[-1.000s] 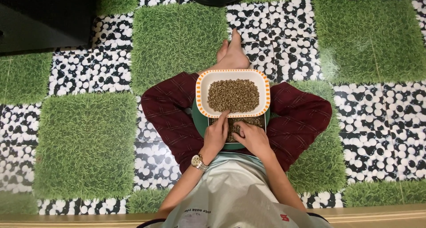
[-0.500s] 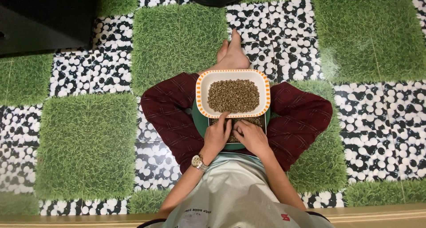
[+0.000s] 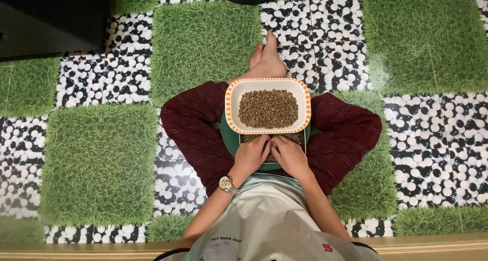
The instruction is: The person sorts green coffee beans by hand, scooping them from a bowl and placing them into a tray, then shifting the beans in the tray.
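Note:
I sit cross-legged in dark red trousers with a green round tray (image 3: 227, 137) on my lap. On it rests a white rectangular dish with an orange rim (image 3: 231, 107), holding a pile of greenish-brown beans (image 3: 268, 108). Just below it lies a dark tray of more beans (image 3: 293, 137), mostly covered by my hands. My left hand (image 3: 249, 156), with a gold wristwatch (image 3: 227, 184), and my right hand (image 3: 290, 156) lie side by side on that tray, fingers curled down into the beans and touching each other. Whether either hand holds beans is hidden.
The floor has squares of green artificial grass (image 3: 99, 162) alternating with black-and-white pebble-pattern tiles (image 3: 104, 80). A dark piece of furniture (image 3: 51, 17) stands at the top left. My bare foot (image 3: 267, 60) points away beyond the dish. A wooden edge (image 3: 432, 246) runs along the bottom.
My left fingers have drawn back from the white dish's rim. Both hands have closed in together over the dark tray, hiding more of its beans.

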